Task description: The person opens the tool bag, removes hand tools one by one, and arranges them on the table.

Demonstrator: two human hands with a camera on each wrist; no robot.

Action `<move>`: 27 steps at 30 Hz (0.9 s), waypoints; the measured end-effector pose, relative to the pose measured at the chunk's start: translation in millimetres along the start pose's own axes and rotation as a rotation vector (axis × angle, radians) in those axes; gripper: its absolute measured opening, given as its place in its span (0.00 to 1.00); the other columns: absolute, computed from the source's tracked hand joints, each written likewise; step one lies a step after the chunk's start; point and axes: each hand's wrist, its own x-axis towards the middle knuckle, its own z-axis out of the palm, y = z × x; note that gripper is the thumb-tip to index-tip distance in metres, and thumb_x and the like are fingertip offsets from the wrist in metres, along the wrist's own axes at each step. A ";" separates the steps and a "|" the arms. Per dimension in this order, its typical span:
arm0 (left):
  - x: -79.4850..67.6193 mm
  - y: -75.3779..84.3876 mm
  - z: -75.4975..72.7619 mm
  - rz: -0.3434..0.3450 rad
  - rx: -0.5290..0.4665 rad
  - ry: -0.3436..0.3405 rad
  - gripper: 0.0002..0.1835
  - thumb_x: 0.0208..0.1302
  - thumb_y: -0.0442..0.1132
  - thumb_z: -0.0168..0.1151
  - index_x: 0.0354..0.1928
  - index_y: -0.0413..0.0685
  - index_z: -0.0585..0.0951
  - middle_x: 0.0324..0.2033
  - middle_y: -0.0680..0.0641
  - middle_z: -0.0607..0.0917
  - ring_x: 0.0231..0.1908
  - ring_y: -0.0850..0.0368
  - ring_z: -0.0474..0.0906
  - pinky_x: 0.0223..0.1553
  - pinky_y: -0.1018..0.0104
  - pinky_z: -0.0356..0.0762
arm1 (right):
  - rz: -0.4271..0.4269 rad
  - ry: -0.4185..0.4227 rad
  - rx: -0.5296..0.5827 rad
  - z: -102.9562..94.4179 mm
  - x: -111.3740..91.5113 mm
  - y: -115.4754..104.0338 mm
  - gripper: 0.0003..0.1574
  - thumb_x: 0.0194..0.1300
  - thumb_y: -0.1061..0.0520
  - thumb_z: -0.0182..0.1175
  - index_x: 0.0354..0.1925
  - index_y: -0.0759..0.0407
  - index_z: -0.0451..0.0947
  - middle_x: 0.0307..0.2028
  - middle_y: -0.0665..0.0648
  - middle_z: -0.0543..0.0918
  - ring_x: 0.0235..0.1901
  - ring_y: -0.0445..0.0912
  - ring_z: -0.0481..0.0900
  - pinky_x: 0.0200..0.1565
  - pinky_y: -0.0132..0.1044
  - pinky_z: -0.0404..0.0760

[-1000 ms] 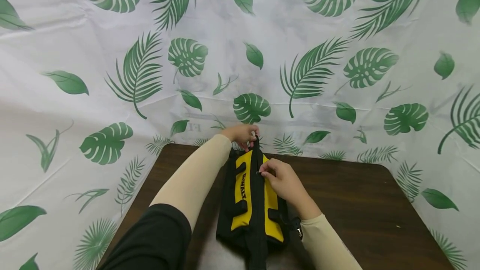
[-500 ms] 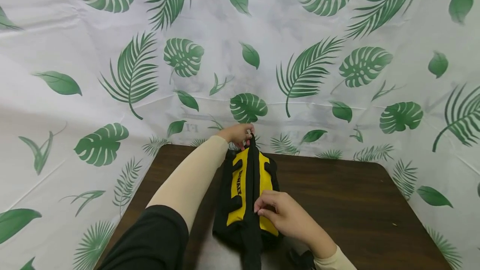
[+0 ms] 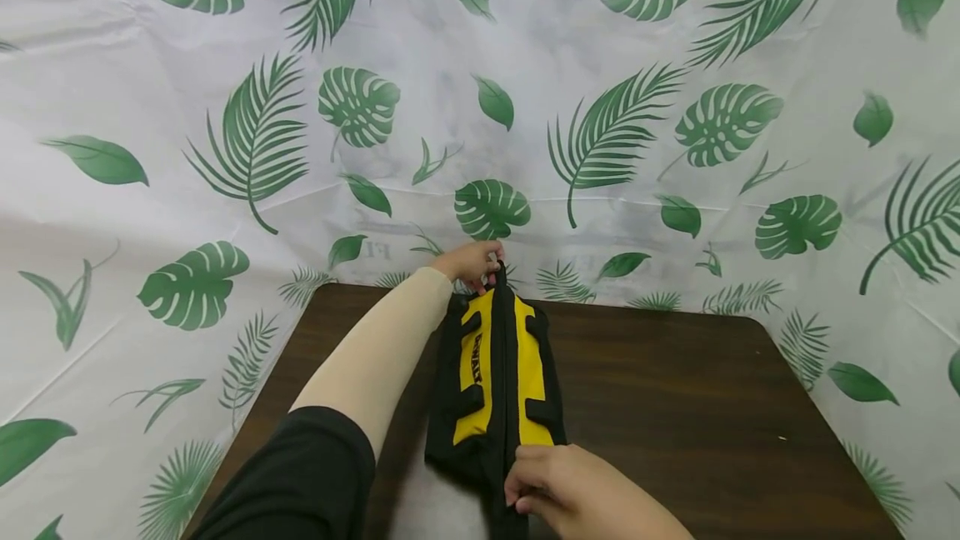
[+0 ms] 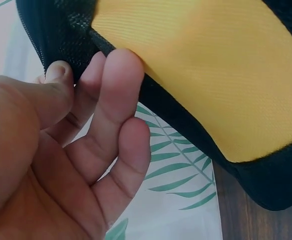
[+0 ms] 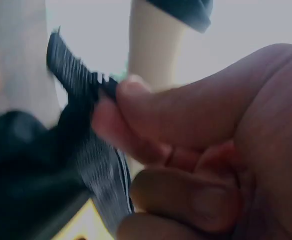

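Fingers of the left hand (image 3: 468, 263) pinch the far end of one bag (image 3: 528, 369), and those of the right hand (image 3: 576, 488) pinch at its near end, in the head view. The bag lies lengthwise on one wooden table (image 3: 660, 382), showing two yellow panels, four black loops (image 3: 471, 398) and one long black strip (image 3: 498, 373) between the panels. The right hand covers its near right corner; one sheet (image 3: 420, 215) printed with green leaves hangs behind. In the left wrist view, thumb and forefinger grip black cloth edged with fine zip teeth (image 4: 32, 47), the other fingers bent beside a ribbed yellow panel (image 4: 210, 75). In the right wrist view, thumb and forefinger clamp a small dark piece (image 5: 106, 89) against ribbed black webbing (image 5: 68, 65); blur hides its exact shape.
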 end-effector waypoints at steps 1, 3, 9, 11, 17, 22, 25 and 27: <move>-1.3 -0.1 -0.1 0.006 -0.001 0.006 0.10 0.90 0.39 0.45 0.59 0.46 0.74 0.43 0.34 0.85 0.30 0.44 0.87 0.55 0.35 0.87 | 0.007 0.000 0.016 -1.4 -0.1 0.1 0.07 0.79 0.56 0.67 0.48 0.42 0.86 0.40 0.37 0.84 0.39 0.25 0.80 0.44 0.25 0.85; -4.3 0.0 -0.1 0.010 -0.002 0.014 0.10 0.90 0.38 0.45 0.60 0.44 0.74 0.42 0.35 0.85 0.32 0.41 0.88 0.56 0.34 0.87 | 0.007 0.004 0.053 -3.7 0.3 2.0 0.06 0.80 0.55 0.66 0.49 0.41 0.86 0.41 0.37 0.85 0.40 0.26 0.81 0.46 0.27 0.86; -12.2 0.5 1.2 0.008 -0.019 0.012 0.11 0.91 0.41 0.44 0.63 0.47 0.72 0.42 0.37 0.84 0.40 0.32 0.89 0.57 0.35 0.86 | 0.028 -0.001 0.107 -2.9 9.8 7.6 0.08 0.85 0.43 0.58 0.50 0.38 0.84 0.41 0.36 0.84 0.39 0.27 0.80 0.44 0.27 0.85; -14.6 0.4 1.1 0.005 -0.021 0.012 0.12 0.91 0.41 0.44 0.65 0.49 0.72 0.43 0.37 0.85 0.43 0.31 0.89 0.56 0.37 0.87 | 0.057 0.013 0.098 -3.0 13.2 7.7 0.08 0.85 0.41 0.58 0.49 0.36 0.83 0.40 0.36 0.83 0.37 0.28 0.79 0.42 0.27 0.84; -25.0 -2.4 4.0 0.019 0.026 0.036 0.23 0.90 0.42 0.49 0.79 0.51 0.70 0.54 0.38 0.87 0.42 0.36 0.90 0.51 0.42 0.89 | 0.105 0.085 0.034 -2.9 18.0 8.8 0.08 0.84 0.40 0.59 0.47 0.34 0.83 0.41 0.33 0.83 0.37 0.29 0.78 0.42 0.28 0.83; -43.7 -1.6 17.5 0.081 0.116 0.090 0.30 0.89 0.47 0.51 0.86 0.58 0.64 0.64 0.38 0.85 0.47 0.41 0.88 0.53 0.46 0.87 | 0.117 0.119 0.046 -2.2 17.9 13.3 0.07 0.84 0.40 0.58 0.47 0.32 0.83 0.42 0.34 0.84 0.38 0.30 0.78 0.42 0.30 0.83; -62.4 5.1 27.2 0.114 0.231 0.111 0.31 0.88 0.53 0.52 0.86 0.63 0.64 0.70 0.38 0.80 0.58 0.40 0.84 0.60 0.44 0.83 | 0.143 0.137 0.046 -4.0 18.8 17.3 0.07 0.83 0.38 0.59 0.48 0.31 0.83 0.41 0.34 0.84 0.39 0.31 0.79 0.43 0.31 0.83; -78.5 11.7 33.5 0.125 0.301 0.125 0.31 0.87 0.56 0.53 0.86 0.68 0.65 0.77 0.38 0.74 0.69 0.39 0.78 0.69 0.40 0.78 | 0.163 0.150 0.041 -6.4 19.8 21.0 0.07 0.83 0.38 0.60 0.48 0.31 0.84 0.41 0.34 0.85 0.39 0.32 0.80 0.43 0.31 0.83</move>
